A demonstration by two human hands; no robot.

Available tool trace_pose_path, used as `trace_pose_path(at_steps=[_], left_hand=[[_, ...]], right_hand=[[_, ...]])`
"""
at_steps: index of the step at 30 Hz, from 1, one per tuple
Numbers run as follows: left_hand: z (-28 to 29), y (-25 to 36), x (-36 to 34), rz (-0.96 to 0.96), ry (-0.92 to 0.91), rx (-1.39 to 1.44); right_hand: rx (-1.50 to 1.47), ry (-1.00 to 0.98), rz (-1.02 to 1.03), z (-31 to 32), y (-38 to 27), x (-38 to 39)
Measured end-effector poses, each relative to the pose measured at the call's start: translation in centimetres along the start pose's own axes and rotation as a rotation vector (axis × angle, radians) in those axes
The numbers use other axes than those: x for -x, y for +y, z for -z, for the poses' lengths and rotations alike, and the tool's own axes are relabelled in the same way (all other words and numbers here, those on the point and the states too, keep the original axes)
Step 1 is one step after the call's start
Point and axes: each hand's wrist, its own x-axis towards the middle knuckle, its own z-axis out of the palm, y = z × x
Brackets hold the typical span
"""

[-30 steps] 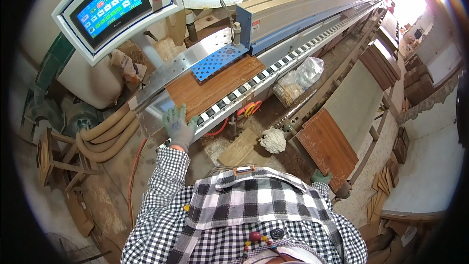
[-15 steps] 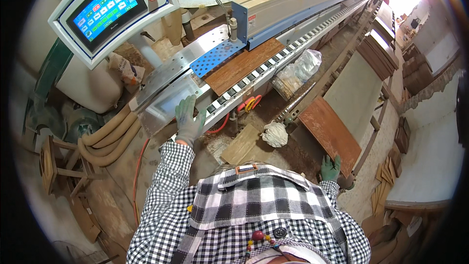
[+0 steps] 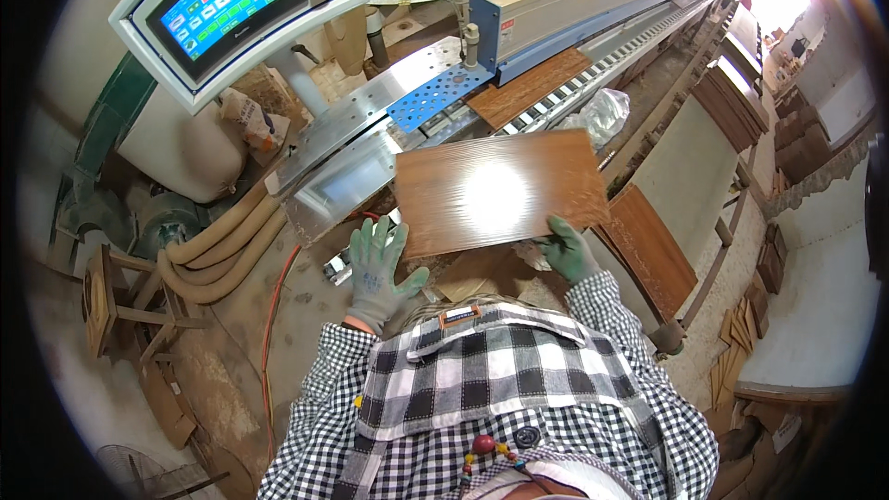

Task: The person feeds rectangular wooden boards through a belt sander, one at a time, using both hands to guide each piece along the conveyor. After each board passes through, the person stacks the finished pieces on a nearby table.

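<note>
The right hand (image 3: 569,255) is partly closed on the near edge of a brown board (image 3: 463,187), toward its right end, with the thumb on top and the fingers beneath mostly out of sight. The left hand (image 3: 378,282) is open, fingers spread, just beside the near left corner of the board; it has hold of nothing that shows, and whether it touches the board cannot be told. The board is up in front of the person, on the near side of the long machine (image 3: 574,26), with glare across its middle. Beyond it a second board (image 3: 528,91) lies along the black-and-white track (image 3: 597,74), to the right of the blue plate with holes (image 3: 428,102). As far as shows, one piece is on the machine, and the one in hand is not yet on the track. To the right a reddish board (image 3: 653,250) lies next to a grey panel (image 3: 681,162), and a stack of dark boards (image 3: 730,111) sits farther off; whether any of these is finished or waiting cannot be told. At the far left the control screen (image 3: 229,7) is lit.
</note>
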Motion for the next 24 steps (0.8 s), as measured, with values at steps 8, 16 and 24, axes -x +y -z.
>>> trace_pose_path(at_steps=[8,16,24], left_hand=[[-0.6,-4.3,4.4,0.191,0.026,-0.115],[-1.9,-6.9,2.3,0.433,0.087,-0.219],[-3.8,-9.6,0.4,0.377,0.12,-0.211]], right_hand=[[-0.913,-0.36,-0.379,-10.1,-3.3,-7.9],[-1.178,-0.342,-0.342,-8.0,-1.9,-7.1],[-1.396,0.15,-0.362,4.4,8.8,3.5]])
